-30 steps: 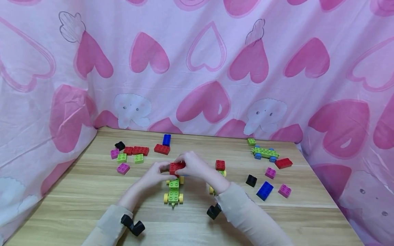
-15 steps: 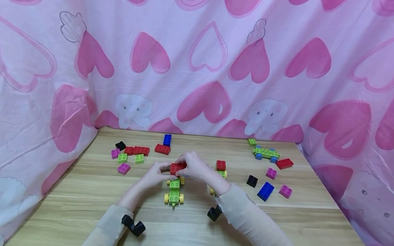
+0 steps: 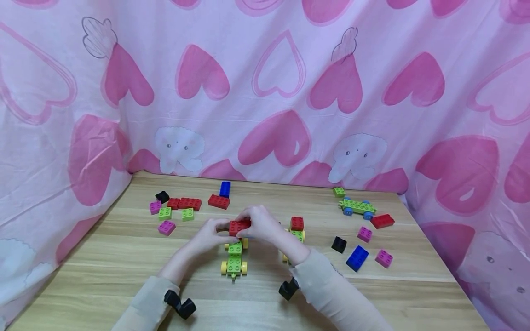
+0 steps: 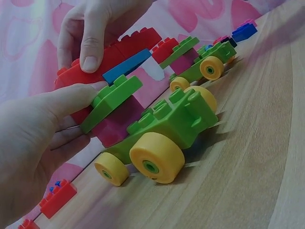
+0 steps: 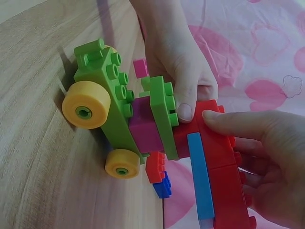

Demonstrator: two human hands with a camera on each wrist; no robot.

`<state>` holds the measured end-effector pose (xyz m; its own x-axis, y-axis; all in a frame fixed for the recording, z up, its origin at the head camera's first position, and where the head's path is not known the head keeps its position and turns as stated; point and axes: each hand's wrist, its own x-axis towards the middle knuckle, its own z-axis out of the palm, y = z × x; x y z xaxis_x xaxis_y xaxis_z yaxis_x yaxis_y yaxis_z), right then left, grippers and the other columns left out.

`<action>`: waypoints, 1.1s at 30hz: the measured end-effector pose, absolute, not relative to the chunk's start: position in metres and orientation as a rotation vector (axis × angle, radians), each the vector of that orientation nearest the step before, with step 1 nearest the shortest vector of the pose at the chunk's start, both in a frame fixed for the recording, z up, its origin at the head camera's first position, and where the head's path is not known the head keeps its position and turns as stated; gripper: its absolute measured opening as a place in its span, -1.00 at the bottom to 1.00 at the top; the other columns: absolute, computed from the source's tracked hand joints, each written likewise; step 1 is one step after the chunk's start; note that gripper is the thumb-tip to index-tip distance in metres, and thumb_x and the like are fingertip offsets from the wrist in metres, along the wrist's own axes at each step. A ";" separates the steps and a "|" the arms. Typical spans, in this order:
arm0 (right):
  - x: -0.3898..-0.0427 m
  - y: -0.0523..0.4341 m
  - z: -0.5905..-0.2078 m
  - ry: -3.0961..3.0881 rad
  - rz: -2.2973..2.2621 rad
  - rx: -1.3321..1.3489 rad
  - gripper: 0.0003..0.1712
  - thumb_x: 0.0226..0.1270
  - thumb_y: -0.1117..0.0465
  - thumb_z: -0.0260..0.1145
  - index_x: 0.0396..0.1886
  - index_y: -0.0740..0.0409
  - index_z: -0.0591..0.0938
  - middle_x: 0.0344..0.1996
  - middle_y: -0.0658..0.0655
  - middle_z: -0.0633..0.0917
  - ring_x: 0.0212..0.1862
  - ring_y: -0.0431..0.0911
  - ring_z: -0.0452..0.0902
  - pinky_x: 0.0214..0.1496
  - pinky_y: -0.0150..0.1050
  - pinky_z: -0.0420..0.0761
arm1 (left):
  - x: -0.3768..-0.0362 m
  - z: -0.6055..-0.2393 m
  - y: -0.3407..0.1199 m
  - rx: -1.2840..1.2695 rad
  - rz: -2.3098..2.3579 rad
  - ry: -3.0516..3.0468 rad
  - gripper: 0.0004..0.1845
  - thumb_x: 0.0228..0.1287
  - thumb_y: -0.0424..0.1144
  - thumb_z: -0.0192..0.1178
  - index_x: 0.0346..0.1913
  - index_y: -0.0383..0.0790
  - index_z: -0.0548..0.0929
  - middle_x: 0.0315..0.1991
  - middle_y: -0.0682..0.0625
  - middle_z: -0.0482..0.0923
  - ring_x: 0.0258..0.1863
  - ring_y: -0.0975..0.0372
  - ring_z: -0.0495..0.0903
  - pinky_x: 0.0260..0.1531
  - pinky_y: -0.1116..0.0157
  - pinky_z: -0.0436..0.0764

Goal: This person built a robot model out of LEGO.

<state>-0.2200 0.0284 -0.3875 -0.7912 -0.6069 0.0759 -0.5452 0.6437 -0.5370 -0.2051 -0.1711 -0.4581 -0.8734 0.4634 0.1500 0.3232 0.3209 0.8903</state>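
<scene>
In front of me stands a toy vehicle with a green wheeled base [image 3: 234, 264] and yellow wheels. A purple brick [image 5: 144, 125] sits on that base, topped by a flat green brick [image 4: 114, 98]. Joined red bricks [image 3: 238, 228] lie above, with a flat blue brick [image 5: 201, 174] against their underside. My left hand [image 3: 212, 235] grips the red brickwork beside the green brick, its thumb along the side. From the other side my right hand [image 3: 260, 223] pinches the red bricks, thumb visible in both wrist views. Some fingers of each hand are hidden behind the bricks.
A second yellow-wheeled vehicle [image 3: 297, 234] stands partly behind the right forearm. A blue-wheeled green base [image 3: 358, 207] is at the back right. Loose bricks lie on both sides, including a red brick [image 3: 218, 201] and a blue brick [image 3: 357, 258]. A curtain [image 3: 273, 101] hangs behind the table.
Both hands stay on the red bricks in nearly the same place. The whole view shifts very slightly; nothing else visibly moves.
</scene>
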 end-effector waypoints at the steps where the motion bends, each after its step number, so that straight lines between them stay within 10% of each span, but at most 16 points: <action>1: -0.220 0.028 -0.388 2.744 -0.844 -0.961 -0.63 0.05 0.16 0.57 -0.10 0.14 0.76 -0.22 0.05 0.74 -0.21 -0.20 0.57 -0.19 -0.44 0.58 | -0.205 -0.458 -0.171 0.733 1.594 2.445 -0.55 0.22 -0.20 0.35 0.15 -0.28 0.61 0.06 -0.12 0.67 0.11 -0.01 0.60 0.24 -0.12 0.45; 33: -0.225 0.091 -0.388 2.869 -1.256 -0.912 -0.53 0.26 0.13 0.41 0.14 0.19 0.62 0.07 0.17 0.70 0.16 0.06 0.59 0.21 0.00 0.58 | -0.206 -0.436 -0.175 0.573 1.495 2.491 -0.21 0.14 0.06 0.39 0.41 -0.07 0.36 0.36 -0.04 0.43 0.39 -0.03 0.33 0.37 -0.20 0.23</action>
<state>-0.2252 0.0914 -0.3878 -0.8369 -0.4438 0.3203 -0.5364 0.5486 -0.6414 -0.2057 -0.1755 -0.4358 -0.9094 0.4137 0.0431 0.2326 0.4198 0.8773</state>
